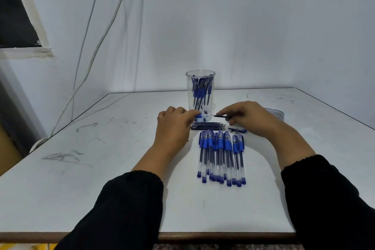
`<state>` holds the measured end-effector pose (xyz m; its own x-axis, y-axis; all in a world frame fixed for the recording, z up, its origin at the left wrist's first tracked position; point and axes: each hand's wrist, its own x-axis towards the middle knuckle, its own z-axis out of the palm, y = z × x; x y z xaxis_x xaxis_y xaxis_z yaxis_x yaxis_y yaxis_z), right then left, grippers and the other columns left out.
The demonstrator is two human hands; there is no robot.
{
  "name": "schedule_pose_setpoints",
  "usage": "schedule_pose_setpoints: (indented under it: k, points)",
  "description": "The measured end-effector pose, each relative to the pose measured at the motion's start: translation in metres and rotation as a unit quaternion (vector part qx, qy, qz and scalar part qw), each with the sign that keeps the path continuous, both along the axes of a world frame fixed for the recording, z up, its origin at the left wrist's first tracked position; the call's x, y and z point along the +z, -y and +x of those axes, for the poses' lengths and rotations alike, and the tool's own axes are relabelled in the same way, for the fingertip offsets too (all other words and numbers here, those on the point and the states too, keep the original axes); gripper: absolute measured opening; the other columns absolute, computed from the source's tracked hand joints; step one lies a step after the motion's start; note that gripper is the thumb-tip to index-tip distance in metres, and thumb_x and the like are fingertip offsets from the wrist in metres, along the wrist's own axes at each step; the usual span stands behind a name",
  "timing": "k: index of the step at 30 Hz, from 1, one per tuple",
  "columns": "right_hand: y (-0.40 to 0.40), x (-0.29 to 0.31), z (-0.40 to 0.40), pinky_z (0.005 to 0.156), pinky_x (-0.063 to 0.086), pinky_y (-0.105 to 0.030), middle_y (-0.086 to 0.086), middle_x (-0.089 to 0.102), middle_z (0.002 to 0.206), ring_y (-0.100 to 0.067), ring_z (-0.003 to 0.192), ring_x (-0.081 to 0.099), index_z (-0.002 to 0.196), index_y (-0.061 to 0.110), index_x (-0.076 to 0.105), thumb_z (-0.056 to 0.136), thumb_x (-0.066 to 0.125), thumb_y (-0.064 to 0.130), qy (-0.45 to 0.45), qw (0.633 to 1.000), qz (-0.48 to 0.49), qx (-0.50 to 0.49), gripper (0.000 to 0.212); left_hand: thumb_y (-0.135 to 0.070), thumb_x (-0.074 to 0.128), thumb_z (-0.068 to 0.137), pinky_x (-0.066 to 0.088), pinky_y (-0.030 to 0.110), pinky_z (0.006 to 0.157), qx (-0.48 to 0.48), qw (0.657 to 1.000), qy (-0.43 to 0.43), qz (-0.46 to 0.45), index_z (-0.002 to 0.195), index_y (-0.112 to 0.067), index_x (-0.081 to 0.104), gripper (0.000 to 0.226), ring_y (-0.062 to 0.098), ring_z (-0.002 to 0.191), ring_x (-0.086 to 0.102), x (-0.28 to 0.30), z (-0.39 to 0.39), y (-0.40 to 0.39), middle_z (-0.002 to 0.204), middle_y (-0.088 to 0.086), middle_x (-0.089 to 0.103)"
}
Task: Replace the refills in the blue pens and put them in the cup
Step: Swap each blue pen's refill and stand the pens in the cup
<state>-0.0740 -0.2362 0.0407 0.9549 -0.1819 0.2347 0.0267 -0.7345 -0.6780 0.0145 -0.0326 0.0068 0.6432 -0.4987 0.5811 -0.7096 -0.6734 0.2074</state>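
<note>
Left hand (174, 122) grips pen barrel (199, 116); right hand (246, 116) pinches refill (220, 116) just before cup (200, 91). Pens (222, 156) lie below.

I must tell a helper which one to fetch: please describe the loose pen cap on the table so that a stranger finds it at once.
On the white table, find the clear cup of pens. Nearer the person lies a row of blue pens. The loose pen cap lies crosswise just beyond the row's right end, under the right hand: short, blue and alone, while the refills to its left are long and thin.
</note>
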Motion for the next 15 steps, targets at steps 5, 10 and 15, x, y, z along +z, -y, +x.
schedule_pose_setpoints:
  k: [5, 10, 15]
  points:
    - [0.0003, 0.0012, -0.0027, 0.094, 0.053, -0.042, 0.002, 0.072, 0.103, -0.011, 0.097, 0.066, 0.087, 0.050, 0.068, 0.088, 0.055, -0.007, -0.007, 1.000, -0.007, -0.001, 0.059, -0.026, 0.040, 0.100, 0.028, 0.035, 0.090, 0.006, 1.000, 0.000, -0.003, 0.129, -0.035, 0.054, 0.033, 0.020, 0.107, 0.046, -0.0008, 0.0016, 0.0009, 0.113, -0.003, 0.063]
    - [-0.0024, 0.0042, -0.0057, 0.096, 0.052, -0.039, -0.001, 0.071, 0.106, -0.012, 0.099, 0.065, 0.103, 0.035, 0.073, 0.089, 0.057, -0.007, -0.001, 1.000, -0.001, -0.009, 0.047, -0.026, 0.038, 0.101, 0.028, 0.034, 0.092, 0.009, 1.000, -0.005, 0.003, 0.132, -0.034, 0.052, 0.035, 0.020, 0.109, 0.046, -0.0001, -0.0001, 0.0009, 0.117, -0.003, 0.062]
    - [-0.0005, 0.0031, -0.0041, 0.097, 0.051, -0.039, 0.000, 0.071, 0.106, -0.012, 0.100, 0.065, 0.103, 0.035, 0.073, 0.088, 0.058, -0.007, -0.010, 1.000, -0.003, -0.013, 0.047, -0.027, 0.038, 0.100, 0.028, 0.034, 0.091, 0.005, 1.000, -0.003, 0.000, 0.131, -0.034, 0.052, 0.034, 0.019, 0.108, 0.046, -0.0003, -0.0001, 0.0010, 0.116, -0.003, 0.062]
